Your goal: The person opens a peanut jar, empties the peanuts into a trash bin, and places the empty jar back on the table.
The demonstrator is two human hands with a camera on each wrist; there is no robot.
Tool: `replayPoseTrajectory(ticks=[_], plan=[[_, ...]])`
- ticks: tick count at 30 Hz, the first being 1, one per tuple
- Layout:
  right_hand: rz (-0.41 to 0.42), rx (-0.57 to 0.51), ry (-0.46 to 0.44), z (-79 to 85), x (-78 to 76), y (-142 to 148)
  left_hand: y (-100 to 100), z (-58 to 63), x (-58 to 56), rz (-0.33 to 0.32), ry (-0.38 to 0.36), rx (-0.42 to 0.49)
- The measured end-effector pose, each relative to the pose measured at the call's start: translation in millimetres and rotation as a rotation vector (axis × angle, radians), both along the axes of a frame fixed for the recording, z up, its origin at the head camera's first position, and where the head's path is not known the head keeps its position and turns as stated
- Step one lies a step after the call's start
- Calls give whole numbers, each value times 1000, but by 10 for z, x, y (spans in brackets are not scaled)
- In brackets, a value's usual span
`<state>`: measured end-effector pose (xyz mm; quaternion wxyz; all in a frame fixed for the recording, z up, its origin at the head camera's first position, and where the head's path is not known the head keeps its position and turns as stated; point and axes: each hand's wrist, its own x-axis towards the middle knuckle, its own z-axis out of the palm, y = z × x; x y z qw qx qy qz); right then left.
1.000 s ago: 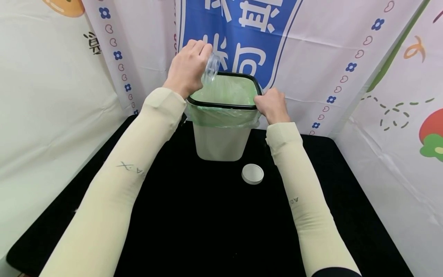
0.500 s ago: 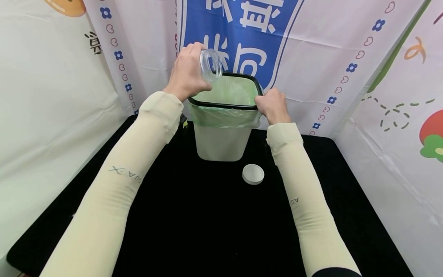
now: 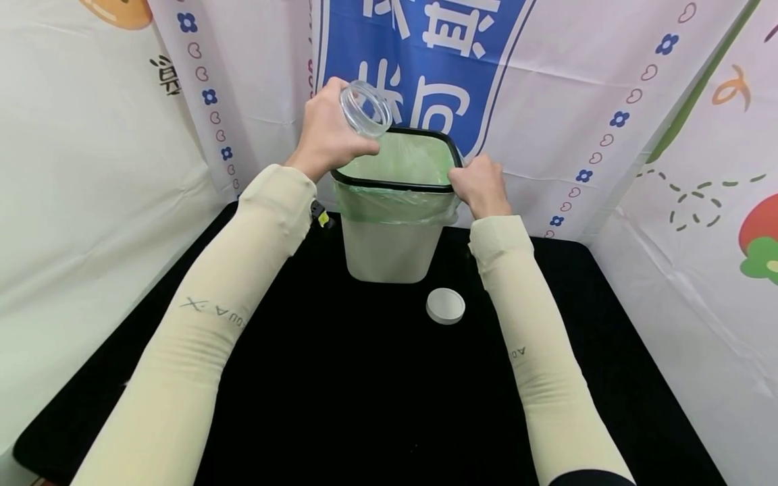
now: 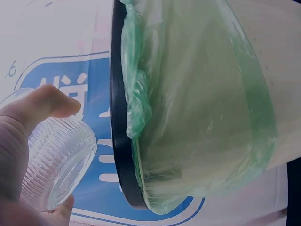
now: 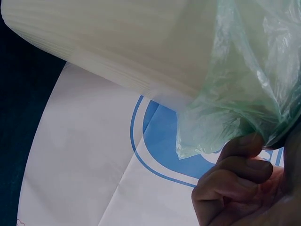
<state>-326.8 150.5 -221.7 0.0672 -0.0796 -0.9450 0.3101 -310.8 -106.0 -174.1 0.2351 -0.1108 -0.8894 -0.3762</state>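
Note:
In the head view my left hand (image 3: pixel 328 131) grips a clear jar (image 3: pixel 367 111) above the left rim of a trash can. The jar's mouth faces me, tilted toward the can, and no contents show in it. Ridged sides and base of the jar show in the left wrist view, between thumb and fingers. My right hand (image 3: pixel 481 185) grips the black rim (image 3: pixel 395 185) at the can's right corner, fingers curled at the bag's edge in the right wrist view. A thin green bag (image 3: pixel 389 206) lines the pale trash can (image 3: pixel 392 250) and folds over its outside.
A round white lid (image 3: pixel 445 306) lies on the black tabletop (image 3: pixel 365 378), in front of the can and to its right. Behind the can hangs a printed white cloth with a blue panel (image 3: pixel 450 74). White cloth walls (image 3: pixel 79 169) flank the table.
My left hand has rotated and lowered slightly, turning the jar from mouth down over the can to mouth facing me. My right hand keeps its hold on the rim.

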Motion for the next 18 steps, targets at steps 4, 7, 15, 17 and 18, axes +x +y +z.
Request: replayPoseTrajectory(ticks=[4, 7, 15, 17, 18], plan=[[4, 1, 20, -11, -7, 8, -8, -8, 11, 13, -36, 64], [6, -2, 33, -19, -10, 13, -15, -10, 20, 20, -65, 84], [10, -6, 33, -23, -16, 7, -21, 5, 62, 10, -100, 130], [10, -8, 31, -21, -19, 4, -18, 10, 75, 6, -111, 137], [10, -9, 28, -18, -19, 4, -16, 12, 81, 5, -119, 143]])
